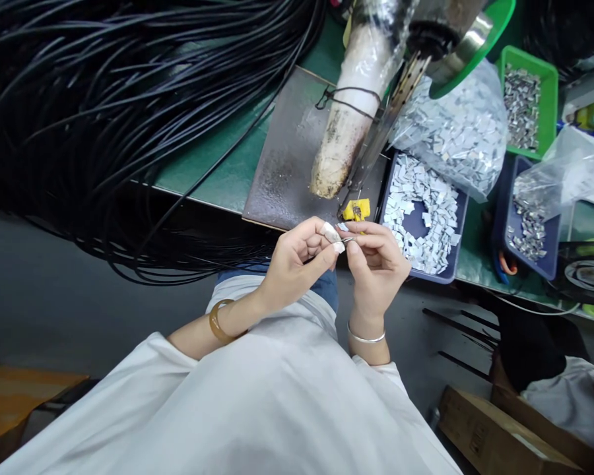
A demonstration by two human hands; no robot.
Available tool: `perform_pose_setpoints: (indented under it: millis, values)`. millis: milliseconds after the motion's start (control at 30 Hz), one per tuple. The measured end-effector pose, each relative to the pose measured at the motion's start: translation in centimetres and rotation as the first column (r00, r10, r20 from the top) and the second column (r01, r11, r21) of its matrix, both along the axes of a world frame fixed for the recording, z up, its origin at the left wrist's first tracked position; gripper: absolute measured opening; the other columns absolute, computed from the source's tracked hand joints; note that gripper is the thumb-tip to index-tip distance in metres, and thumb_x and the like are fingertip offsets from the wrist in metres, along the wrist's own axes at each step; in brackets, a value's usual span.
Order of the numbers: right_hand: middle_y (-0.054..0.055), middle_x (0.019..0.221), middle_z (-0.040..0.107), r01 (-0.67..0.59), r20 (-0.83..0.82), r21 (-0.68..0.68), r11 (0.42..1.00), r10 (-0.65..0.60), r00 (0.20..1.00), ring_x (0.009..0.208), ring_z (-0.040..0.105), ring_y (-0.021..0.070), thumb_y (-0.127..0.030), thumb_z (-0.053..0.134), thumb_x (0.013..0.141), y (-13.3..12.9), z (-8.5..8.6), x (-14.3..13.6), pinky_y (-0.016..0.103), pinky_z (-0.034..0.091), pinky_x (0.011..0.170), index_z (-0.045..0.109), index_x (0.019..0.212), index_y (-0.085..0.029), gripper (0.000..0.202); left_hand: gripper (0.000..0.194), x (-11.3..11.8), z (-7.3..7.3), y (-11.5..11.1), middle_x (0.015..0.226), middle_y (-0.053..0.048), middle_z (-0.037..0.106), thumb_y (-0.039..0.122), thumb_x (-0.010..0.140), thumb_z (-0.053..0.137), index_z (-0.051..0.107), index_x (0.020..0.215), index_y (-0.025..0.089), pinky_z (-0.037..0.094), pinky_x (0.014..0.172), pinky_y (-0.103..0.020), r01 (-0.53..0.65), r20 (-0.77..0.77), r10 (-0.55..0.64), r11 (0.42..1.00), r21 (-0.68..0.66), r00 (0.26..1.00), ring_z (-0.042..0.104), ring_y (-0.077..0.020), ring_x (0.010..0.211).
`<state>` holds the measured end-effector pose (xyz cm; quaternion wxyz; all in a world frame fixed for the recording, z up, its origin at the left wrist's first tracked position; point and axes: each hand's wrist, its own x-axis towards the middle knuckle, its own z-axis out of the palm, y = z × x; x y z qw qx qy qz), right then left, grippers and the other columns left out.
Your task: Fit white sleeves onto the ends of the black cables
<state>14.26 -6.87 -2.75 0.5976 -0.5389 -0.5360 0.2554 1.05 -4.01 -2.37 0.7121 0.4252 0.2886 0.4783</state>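
My left hand (301, 254) and my right hand (376, 267) meet in front of the bench edge. White wrapping covers the thumb and forefinger tips of my left hand. Both hands pinch a small thin metal piece (347, 241) between them; its exact kind is too small to make out. A little pale flat chip (343, 227) shows at the fingertips of my right hand. Just beyond the fingers, a yellow fixture (356, 210) sits below a soldering-iron-like rod (376, 148). To the right of my right hand lies a blue tray (448, 277) of pale flat chips.
Bundled black cables (178, 99) cover the left of the green bench (202, 178). A white wrapped duct (351, 112) hangs over a dark board (282, 158). At right are a bag of chips (455, 132), a green bin (549, 105) and another blue tray (544, 264) with metal parts.
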Motion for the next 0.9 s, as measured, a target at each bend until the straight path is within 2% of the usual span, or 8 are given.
perform_pose_setpoints:
  millis: [133, 233, 400, 533, 600, 700, 800, 900]
  values:
    - [0.001, 0.101, 0.074, -0.010, 0.031, -0.011, 1.000, 0.011, 0.999, 0.089, 0.075, 0.0141, -0.017, 0.069, 0.088, 0.1, -0.1, 0.0, 0.028, 0.065, 0.076, 0.071, 0.089, -0.023, 0.007, 0.022, 0.0, -0.2, -0.1, 0.061, 0.005, 0.058, 0.033, 0.091, 0.070, 0.054, 0.088, 0.018, 0.042, 0.052, -0.016, 0.030, 0.012, -0.030, 1.000, 0.008, 0.999, 0.049, -0.0050, 0.051]
    - [0.000, 0.103, 0.075, 0.055, 0.211, 0.068, 0.996, -0.068, 0.975, 0.094, 0.074, 0.0153, -0.013, 0.069, 0.088, 0.0, 0.0, -0.2, 0.033, 0.066, 0.083, 0.073, 0.094, -0.025, 0.014, 0.016, -0.1, -0.6, -0.1, 0.068, 0.004, 0.059, 0.027, 0.093, 0.067, 0.055, 0.088, 0.018, 0.045, 0.057, -0.016, -0.081, -0.142, 0.105, 0.984, 0.160, 0.984, 0.052, -0.0060, 0.058]
    - [0.001, 0.104, 0.075, 0.038, 0.314, 0.058, 0.998, -0.054, 0.948, 0.098, 0.074, 0.0168, -0.013, 0.069, 0.087, -0.1, 0.6, 0.2, 0.037, 0.065, 0.088, 0.072, 0.094, -0.024, 0.014, 0.008, -0.6, -1.0, 0.2, 0.068, 0.004, 0.057, 0.012, 0.092, 0.062, 0.062, 0.085, 0.017, 0.039, 0.057, -0.019, -0.096, -0.383, 0.443, 0.747, 0.658, 0.811, 0.045, -0.0064, 0.057]
    - [0.003, 0.105, 0.075, 0.000, 0.320, -0.052, 0.999, 0.017, 0.947, 0.098, 0.074, 0.0176, -0.015, 0.067, 0.089, -0.2, 1.2, 0.8, 0.038, 0.065, 0.090, 0.070, 0.089, -0.023, 0.009, 0.017, -1.1, -1.0, 0.5, 0.069, -0.001, 0.063, 0.011, 0.095, 0.054, 0.061, 0.081, 0.017, 0.043, 0.066, -0.024, 0.043, -0.441, 0.537, 0.598, 0.800, 0.719, 0.055, -0.0115, 0.065]
    - [0.003, 0.106, 0.075, -0.028, 0.332, -0.048, 0.998, 0.043, 0.942, 0.098, 0.074, 0.0175, -0.014, 0.066, 0.089, -0.2, 1.4, 0.9, 0.038, 0.065, 0.090, 0.069, 0.088, -0.022, 0.009, 0.016, -1.3, -0.8, 0.5, 0.070, -0.001, 0.064, 0.015, 0.096, 0.054, 0.061, 0.082, 0.018, 0.043, 0.064, -0.025, 0.054, -0.470, 0.442, 0.682, 0.729, 0.764, 0.055, -0.0114, 0.063]
    - [0.003, 0.107, 0.075, -0.072, 0.321, 0.034, 0.997, 0.058, 0.945, 0.095, 0.075, 0.0171, -0.013, 0.068, 0.087, -0.4, 1.3, 0.9, 0.037, 0.066, 0.086, 0.069, 0.090, -0.023, 0.011, 0.015, -1.6, -0.3, 0.5, 0.065, 0.002, 0.062, 0.029, 0.096, 0.060, 0.058, 0.087, 0.018, 0.043, 0.056, -0.021, 0.094, -0.328, 0.014, 0.946, 0.311, 0.944, 0.054, -0.0093, 0.056]
    - [0.003, 0.107, 0.075, -0.043, 0.315, 0.117, 0.992, 0.004, 0.949, 0.096, 0.075, 0.0178, -0.010, 0.069, 0.086, -0.4, 1.0, 0.8, 0.038, 0.066, 0.084, 0.072, 0.095, -0.024, 0.017, 0.021, -1.7, 0.0, 0.8, 0.055, 0.005, 0.055, 0.036, 0.090, 0.070, 0.061, 0.089, 0.017, 0.037, 0.048, -0.019, 0.192, -0.062, -0.196, 0.980, -0.059, 0.979, 0.048, -0.0070, 0.048]
    - [0.004, 0.103, 0.077, 0.048, 0.306, 0.192, 0.980, -0.106, 0.946, 0.096, 0.075, 0.0188, -0.010, 0.063, 0.091, -0.4, 0.9, 0.7, 0.039, 0.066, 0.082, 0.072, 0.102, -0.024, 0.020, 0.019, -1.5, 0.2, 1.2, 0.054, 0.006, 0.052, 0.033, 0.084, 0.076, 0.070, 0.089, 0.015, 0.029, 0.045, -0.018, 0.115, -0.045, -0.123, 0.982, -0.148, 0.991, 0.038, -0.0043, 0.046]
